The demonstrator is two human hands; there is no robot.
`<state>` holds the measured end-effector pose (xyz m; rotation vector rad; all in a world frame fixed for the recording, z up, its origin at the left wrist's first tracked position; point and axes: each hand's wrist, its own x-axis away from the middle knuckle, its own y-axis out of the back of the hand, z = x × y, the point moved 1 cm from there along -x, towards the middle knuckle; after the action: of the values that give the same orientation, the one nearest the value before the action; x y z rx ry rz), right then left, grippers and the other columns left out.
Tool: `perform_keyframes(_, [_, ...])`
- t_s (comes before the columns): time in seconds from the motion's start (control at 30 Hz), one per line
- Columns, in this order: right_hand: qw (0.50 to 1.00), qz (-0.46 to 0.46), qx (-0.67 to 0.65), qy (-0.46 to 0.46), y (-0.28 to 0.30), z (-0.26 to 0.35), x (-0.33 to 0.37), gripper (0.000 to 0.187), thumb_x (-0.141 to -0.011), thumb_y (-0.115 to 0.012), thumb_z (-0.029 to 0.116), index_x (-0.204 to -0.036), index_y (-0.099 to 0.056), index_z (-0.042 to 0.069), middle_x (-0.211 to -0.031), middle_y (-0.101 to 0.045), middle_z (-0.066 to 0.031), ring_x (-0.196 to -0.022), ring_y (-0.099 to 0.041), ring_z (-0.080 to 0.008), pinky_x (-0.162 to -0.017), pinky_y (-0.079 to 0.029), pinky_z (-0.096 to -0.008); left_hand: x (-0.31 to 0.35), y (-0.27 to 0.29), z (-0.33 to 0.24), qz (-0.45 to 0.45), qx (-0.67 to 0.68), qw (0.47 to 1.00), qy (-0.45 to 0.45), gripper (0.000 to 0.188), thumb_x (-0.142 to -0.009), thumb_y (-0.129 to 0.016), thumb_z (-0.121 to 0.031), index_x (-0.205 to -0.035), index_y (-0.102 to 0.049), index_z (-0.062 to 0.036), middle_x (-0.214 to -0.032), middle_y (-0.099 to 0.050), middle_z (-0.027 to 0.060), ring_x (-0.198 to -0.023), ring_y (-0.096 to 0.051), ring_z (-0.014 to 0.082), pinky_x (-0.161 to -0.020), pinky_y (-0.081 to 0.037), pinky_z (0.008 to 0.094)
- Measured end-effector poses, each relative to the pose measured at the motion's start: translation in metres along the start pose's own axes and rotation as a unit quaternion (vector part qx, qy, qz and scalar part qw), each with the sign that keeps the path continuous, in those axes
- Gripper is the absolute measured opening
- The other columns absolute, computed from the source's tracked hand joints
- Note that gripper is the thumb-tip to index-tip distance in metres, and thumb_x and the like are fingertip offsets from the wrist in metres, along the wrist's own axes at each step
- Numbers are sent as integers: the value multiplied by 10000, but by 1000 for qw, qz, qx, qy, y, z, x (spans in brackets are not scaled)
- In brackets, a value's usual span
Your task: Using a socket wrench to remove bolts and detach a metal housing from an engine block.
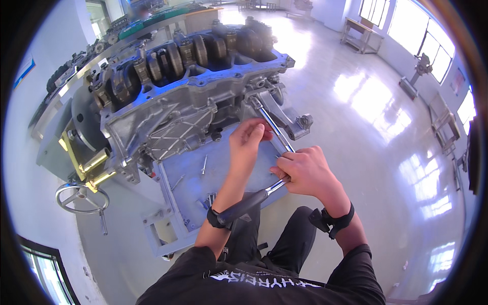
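A long chrome extension bar [273, 127] slants from the side of a grey metal engine block [188, 119] down to my right hand [305, 170]. My right hand is closed around the joint where the bar meets a ratchet wrench; the ratchet head is hidden under the fingers. The wrench's dark handle [244, 207] points down and left, passing over my left wrist. My left hand [247, 142] is beside the bar's upper part, thumb and fingers curled together. Its fingertips reach the bar; whether they grip it or a small part is hidden. The bar's far end meets a bracket arm [282, 114].
Crankshaft parts [188, 53] sit exposed along the block's top. Below is a grey tray [223, 157] with bolts [205, 165] and small metal pieces. A handwheel [82, 198] stands at the left beside a brass-coloured bracket [84, 160]. A workbench [362, 35] stands far right.
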<state>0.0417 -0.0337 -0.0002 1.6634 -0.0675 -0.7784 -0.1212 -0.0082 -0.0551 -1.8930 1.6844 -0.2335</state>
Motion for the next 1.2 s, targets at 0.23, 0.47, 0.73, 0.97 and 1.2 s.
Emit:
perform_keyframes(0.23, [1000,-21,-20,-12,1,6,-2,300,-797,-708,215,-604,-511,97,-564,-512,-13,-501,-533,-245,-442,-377,-371,-12,1,-26,-101,-248,929,-256,401,-815,-588,31,-1215,-581,9,-1145,-558,103,-779,-588,134,-637,-495,240])
perform_keyframes(0.47, [999,-41,-27,-15,4,8,-2,299,-780,-714,191,-593,-504,91,-563,-508,-22,-499,-529,-253,-440,-374,-376,-11,-4,-20,-59,-323,907,-264,401,-806,-585,33,-1196,-620,-53,-1254,-506,72,-812,-559,108,-642,-477,223])
perform_keyframes(0.73, [988,-59,-137,-35,-6,-6,8,128,-768,-690,141,-676,-613,95,-637,-614,-7,-511,-563,-225,-453,-399,-351,-14,-3,-13,-83,-244,924,-281,295,-766,-562,53,-1045,-615,-26,-1206,-536,85,-775,-545,99,-621,-464,225])
perform_keyframes(0.97, [650,-95,-736,-164,-19,-5,10,433,-1026,-444,312,-697,-474,32,-613,-533,-69,-487,-497,-145,-419,-338,-278,9,3,11,-48,-34,997,-42,206,-895,-514,-94,-1034,-606,28,-823,-644,98,-780,-597,159,-695,-472,262])
perform_keyframes(1.2, [251,-157,-949,-112,-57,-16,16,325,-1031,-411,352,-849,-458,86,-776,-532,-113,-487,-449,-167,-401,-310,-265,9,-28,5,74,184,978,71,278,-984,-506,-233,-1074,-572,21,-1000,-659,144,-948,-625,266,-923,-476,381])
